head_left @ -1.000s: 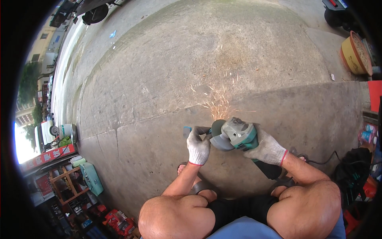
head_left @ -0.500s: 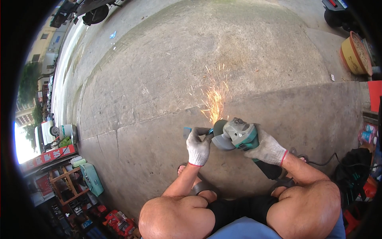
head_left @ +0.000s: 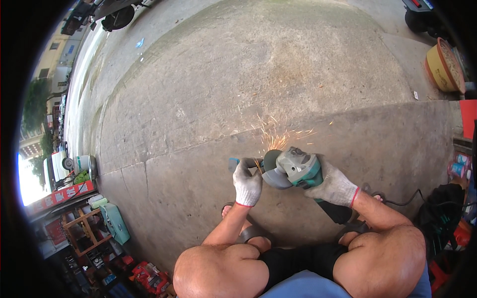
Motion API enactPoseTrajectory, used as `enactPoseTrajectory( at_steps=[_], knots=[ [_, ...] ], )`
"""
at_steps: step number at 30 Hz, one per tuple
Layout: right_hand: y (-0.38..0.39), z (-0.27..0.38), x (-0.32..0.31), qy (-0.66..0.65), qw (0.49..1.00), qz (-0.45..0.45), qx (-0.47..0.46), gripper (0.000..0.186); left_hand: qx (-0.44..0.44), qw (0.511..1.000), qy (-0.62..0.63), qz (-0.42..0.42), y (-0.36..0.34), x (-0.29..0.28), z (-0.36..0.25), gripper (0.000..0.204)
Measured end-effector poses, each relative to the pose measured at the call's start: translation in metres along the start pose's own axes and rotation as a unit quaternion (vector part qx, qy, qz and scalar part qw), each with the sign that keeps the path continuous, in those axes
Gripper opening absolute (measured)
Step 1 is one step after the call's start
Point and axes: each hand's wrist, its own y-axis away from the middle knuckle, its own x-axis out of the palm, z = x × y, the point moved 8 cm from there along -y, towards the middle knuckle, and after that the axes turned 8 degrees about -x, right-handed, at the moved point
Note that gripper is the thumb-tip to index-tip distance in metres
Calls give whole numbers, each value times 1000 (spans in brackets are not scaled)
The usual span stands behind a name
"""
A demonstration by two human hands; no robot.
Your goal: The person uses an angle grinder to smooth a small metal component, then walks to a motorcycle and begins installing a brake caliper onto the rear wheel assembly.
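Observation:
In a grey-white work glove with a red cuff, my right hand (head_left: 332,186) is closed round a green and grey angle grinder (head_left: 302,166). Its dark disc (head_left: 271,160), with a grey guard under it, faces my left hand. My left hand (head_left: 247,185), gloved the same way, pinches a small piece with a blue end (head_left: 233,165); most of it is hidden by the fingers, so its kind cannot be told. The piece's other end meets the disc's edge or lies just beside it. Orange sparks (head_left: 276,136) spray out beyond the disc.
A black cord (head_left: 415,198) runs off to the right beside a black bag (head_left: 439,216). Left stand a teal case (head_left: 114,223), a wooden frame (head_left: 88,231) and red tools (head_left: 149,278). A yellow pot (head_left: 442,67) sits far right on the concrete floor (head_left: 198,114).
The grinder's head has shifted slightly left. The tall, narrow plume of sparks has become lower and wider, fanning to the right. Both hands keep their holds.

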Motion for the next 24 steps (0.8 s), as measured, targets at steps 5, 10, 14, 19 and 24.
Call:
enactPoseTrajectory(
  at_steps=[5, 10, 14, 19, 24],
  knots=[
    [-1, -5, -1, 19, 1000, -5, -14, 85, -9, 1000, -16, 2, 1, 0, -5, 19],
    [-1, 6, -1, -1, 1000, 7, 0, 85, -11, 1000, -12, -5, 1, 0, 1, 17],
    [0, -4, 0, 4, 1000, 2, -4, 86, 36, 999, 8, 0, 2, 1, -8, 18],
    [0, 6, -2, 14, 1000, 13, 11, 87, -10, 1000, 5, -4, 1, -1, -1, 18],
    [0, -8, -2, 6, 1000, -2, 1, 87, 6, 1000, -9, -3, 1, 0, -8, 18]
  ],
)
